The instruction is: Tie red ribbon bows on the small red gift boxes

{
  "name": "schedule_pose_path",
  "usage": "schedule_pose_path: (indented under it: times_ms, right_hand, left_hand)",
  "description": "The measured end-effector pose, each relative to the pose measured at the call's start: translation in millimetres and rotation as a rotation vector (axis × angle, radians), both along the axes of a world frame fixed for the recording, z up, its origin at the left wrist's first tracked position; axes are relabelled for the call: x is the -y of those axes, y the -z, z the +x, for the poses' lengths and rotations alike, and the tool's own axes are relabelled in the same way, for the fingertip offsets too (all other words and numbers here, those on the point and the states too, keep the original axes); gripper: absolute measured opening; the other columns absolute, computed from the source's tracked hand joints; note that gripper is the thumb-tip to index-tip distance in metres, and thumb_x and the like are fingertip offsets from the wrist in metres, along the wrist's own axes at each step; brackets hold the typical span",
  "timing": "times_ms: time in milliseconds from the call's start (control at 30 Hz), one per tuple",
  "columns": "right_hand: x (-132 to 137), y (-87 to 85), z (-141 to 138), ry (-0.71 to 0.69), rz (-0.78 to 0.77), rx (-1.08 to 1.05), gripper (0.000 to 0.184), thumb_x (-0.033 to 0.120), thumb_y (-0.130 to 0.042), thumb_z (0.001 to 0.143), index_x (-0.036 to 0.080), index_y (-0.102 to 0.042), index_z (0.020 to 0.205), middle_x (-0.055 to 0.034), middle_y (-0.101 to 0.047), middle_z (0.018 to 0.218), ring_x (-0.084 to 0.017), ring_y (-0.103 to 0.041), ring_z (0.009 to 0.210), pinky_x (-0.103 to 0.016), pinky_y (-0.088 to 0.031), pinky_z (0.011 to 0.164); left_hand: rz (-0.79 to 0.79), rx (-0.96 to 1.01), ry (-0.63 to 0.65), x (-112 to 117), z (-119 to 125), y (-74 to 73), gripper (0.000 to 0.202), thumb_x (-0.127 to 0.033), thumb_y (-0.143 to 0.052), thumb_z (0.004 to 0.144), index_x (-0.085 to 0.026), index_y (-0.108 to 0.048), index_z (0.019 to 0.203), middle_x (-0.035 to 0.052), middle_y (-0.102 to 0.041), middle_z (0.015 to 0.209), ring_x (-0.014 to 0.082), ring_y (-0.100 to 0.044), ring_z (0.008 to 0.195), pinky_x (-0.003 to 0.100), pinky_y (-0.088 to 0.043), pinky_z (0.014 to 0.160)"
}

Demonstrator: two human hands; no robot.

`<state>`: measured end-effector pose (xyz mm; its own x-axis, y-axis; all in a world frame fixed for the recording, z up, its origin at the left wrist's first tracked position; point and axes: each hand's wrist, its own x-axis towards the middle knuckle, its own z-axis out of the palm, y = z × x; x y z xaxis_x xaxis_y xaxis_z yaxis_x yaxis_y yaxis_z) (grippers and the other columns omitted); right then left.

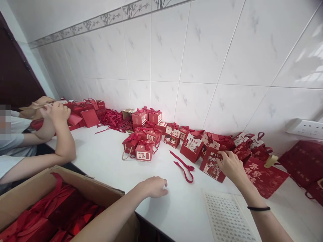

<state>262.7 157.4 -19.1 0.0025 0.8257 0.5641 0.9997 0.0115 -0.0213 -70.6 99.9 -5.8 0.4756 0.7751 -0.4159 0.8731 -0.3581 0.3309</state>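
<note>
My left hand (154, 186) rests on the white counter (108, 161) with its fingers curled under, and what they hold, if anything, is hidden. My right hand (230, 165) reaches forward and its fingers grip the top edge of a red gift box (211, 165) standing on the counter. A loose red ribbon (185, 167) lies between my two hands. A white sheet of small stickers (227, 218) lies under my right forearm.
Several finished red boxes with bows (144, 134) stand along the tiled wall. A cardboard carton of red ribbons and flat boxes (50, 208) sits at lower left. Another person's hands (54, 112) work at the left. Flat red bags (267, 176) lie at right near a socket (306, 128).
</note>
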Motion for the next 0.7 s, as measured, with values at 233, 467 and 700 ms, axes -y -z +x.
schedule_pose_path:
  times_ms: [233,467,700]
  right_hand:
    - [45.4,7.9,-14.1,-0.312,0.263,-0.039,0.027,0.033,-0.038,0.091,0.015,-0.058,0.098,-0.0187,-0.051,0.113,-0.032,-0.054,0.102,-0.048,-0.051,0.077]
    - [94.6,35.9,-20.6,-0.588,0.144,-0.198,0.018,0.029,-0.040,0.094,0.022,-0.056,0.091,-0.0103,-0.055,0.105,-0.021,-0.063,0.085,-0.030,-0.055,0.062]
    - [96.2,54.8,-10.5,-0.602,0.148,-0.311,0.017,0.026,-0.042,0.094,0.021,-0.058,0.089,-0.0096,-0.055,0.101,-0.020,-0.064,0.085,-0.030,-0.056,0.064]
  left_hand:
    - [0.317,-0.022,-0.397,-11.3,-7.0,-3.5,0.044,-0.031,-0.045,0.084,-0.010,-0.049,0.123,0.0199,-0.052,0.124,0.0328,-0.050,0.117,0.044,-0.040,0.094]
    - [0.555,0.209,-0.980,-48.5,-15.0,-1.2,0.080,-0.036,-0.060,0.076,-0.006,-0.019,0.137,0.0253,-0.031,0.138,0.0343,-0.031,0.132,0.044,-0.036,0.101]
    - [0.533,0.391,-1.385,-84.9,-11.3,11.3,0.098,-0.045,-0.068,0.067,-0.009,-0.009,0.136,0.0300,-0.028,0.135,0.0435,-0.030,0.129,0.059,-0.040,0.091]
